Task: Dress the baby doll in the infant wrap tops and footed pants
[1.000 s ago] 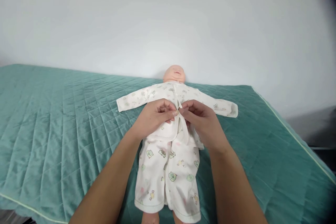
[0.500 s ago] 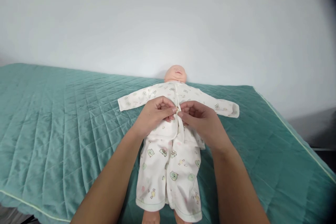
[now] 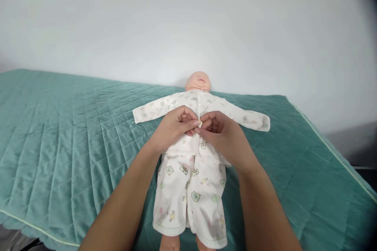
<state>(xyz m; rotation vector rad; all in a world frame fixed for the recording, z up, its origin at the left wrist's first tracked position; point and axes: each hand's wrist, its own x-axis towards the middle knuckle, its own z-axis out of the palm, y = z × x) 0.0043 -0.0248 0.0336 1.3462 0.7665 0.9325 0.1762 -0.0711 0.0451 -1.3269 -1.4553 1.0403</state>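
A baby doll lies on its back with its arms spread, dressed in a white printed baby shirt and matching trousers. At the shirt's front opening, my left hand pinches the fabric edge between thumb and fingers. My right hand meets it from the other side, its thumb and forefinger closed on the opposite edge. Between the fingertips the cloth is bunched; any button or snap there is too small to make out. Below the hands the two front edges lie close together.
A green quilted cover spreads under the doll and reaches both sides. Behind the doll's head rises a white wall. The cover's piped edge runs down the right side.
The front edges of the shirt have come together, and the strip that stood open below my hands now lies flatter. My right fingers have shifted slightly left, against the left fingertips.
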